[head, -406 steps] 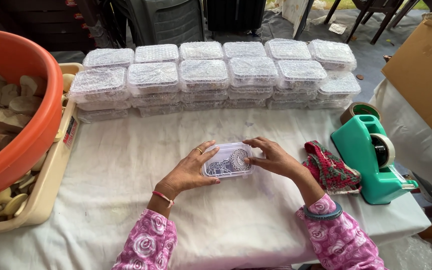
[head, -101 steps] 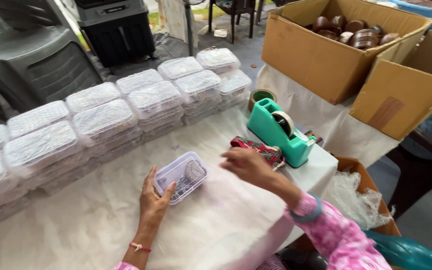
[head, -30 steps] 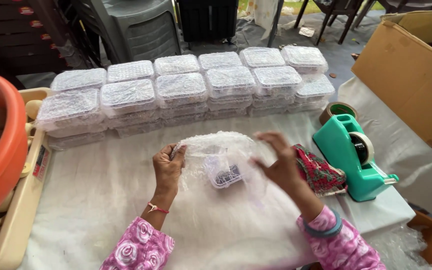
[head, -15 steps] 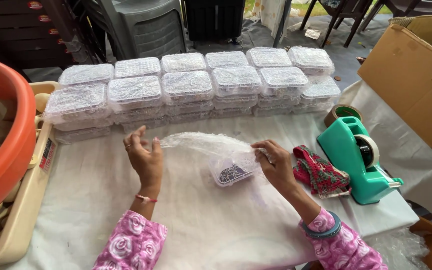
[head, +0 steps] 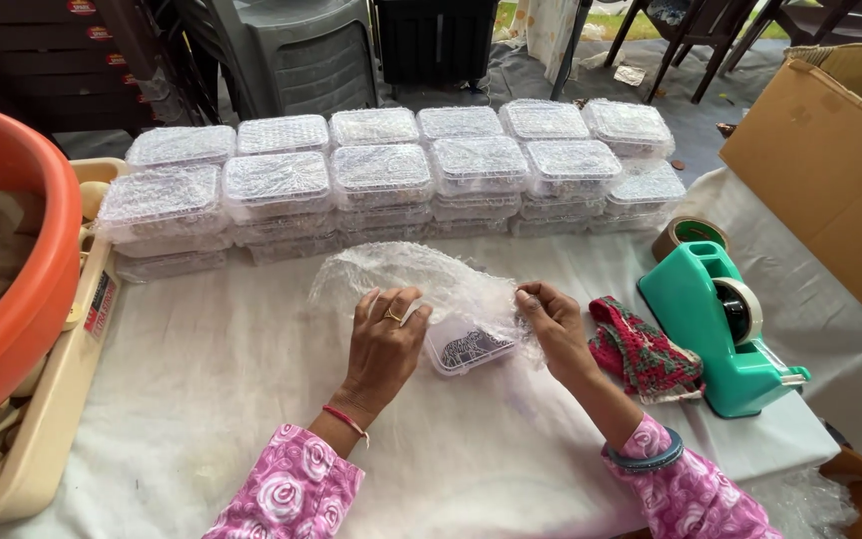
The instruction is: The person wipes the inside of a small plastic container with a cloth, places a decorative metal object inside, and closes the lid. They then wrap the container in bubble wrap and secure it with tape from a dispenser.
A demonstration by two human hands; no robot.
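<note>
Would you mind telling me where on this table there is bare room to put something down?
Bare white cloth lies between the left hand and the beige tray, and near the front edge between both sleeves. It is crowded at the wrapped boxes behind and by the tape dispenser.

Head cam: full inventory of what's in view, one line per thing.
bubble wrap sheet: one, clear, table centre, partly over the small box
small box: one, clear, dark contents, between the hands
wrapped boxes: many, clear, stacked in rows at table's far edge
tape dispenser: one, teal, right
tape roll: one, brown, behind dispenser
cloth: one, red-green, beside dispenser
tub: one, orange, left
cardboard box: one, brown, right
left hand: on the wrap
right hand: pinching the wrap's edge
</note>
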